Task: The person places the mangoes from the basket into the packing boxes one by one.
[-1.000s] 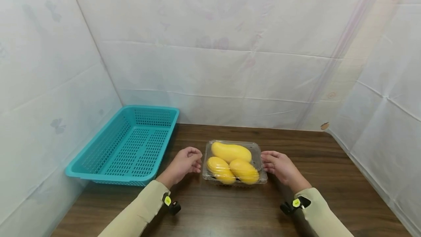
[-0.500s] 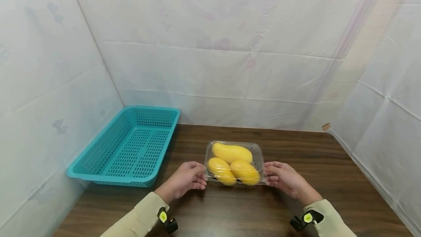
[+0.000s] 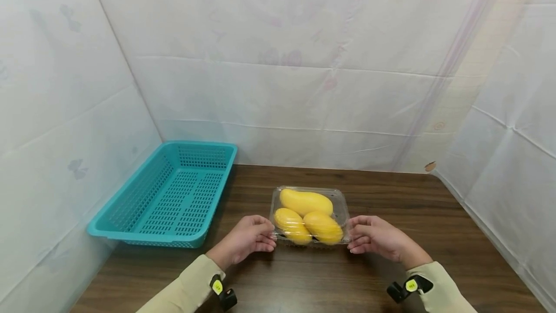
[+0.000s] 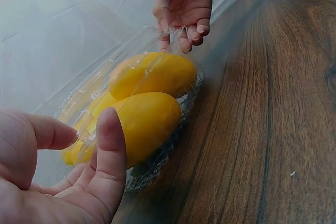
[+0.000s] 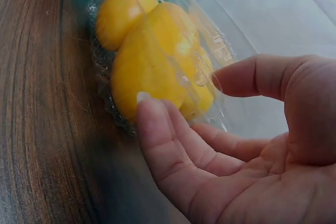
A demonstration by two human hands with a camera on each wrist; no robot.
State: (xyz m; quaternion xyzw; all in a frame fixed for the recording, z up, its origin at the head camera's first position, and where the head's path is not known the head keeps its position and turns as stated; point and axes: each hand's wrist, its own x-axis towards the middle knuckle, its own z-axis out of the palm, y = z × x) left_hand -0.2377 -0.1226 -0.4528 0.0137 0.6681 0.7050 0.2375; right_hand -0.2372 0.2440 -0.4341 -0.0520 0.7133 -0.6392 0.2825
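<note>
Three yellow mangoes [image 3: 306, 202] lie inside a clear plastic clamshell box [image 3: 340, 202] on the wooden table. One mango stretches across the back; the other two sit side by side in front. My left hand [image 3: 245, 239] pinches the box's front left corner; in the left wrist view, its thumb [image 4: 58, 132] meets the lid's edge. At the front right corner, my right hand [image 3: 380, 239] grips the rim, with its thumb [image 5: 247, 77] against the lid in the right wrist view. The lid lies over the fruit; whether its catch is fastened I cannot tell.
A turquoise slotted basket [image 3: 226, 182] stands at the left of the table [image 3: 282, 279], against the side sheet. White plastic sheeting [image 3: 278, 95] walls the back and both sides.
Both hands have come toward the front corners of the box and taken hold of its edges. The box and mangoes have stayed in nearly the same place.
</note>
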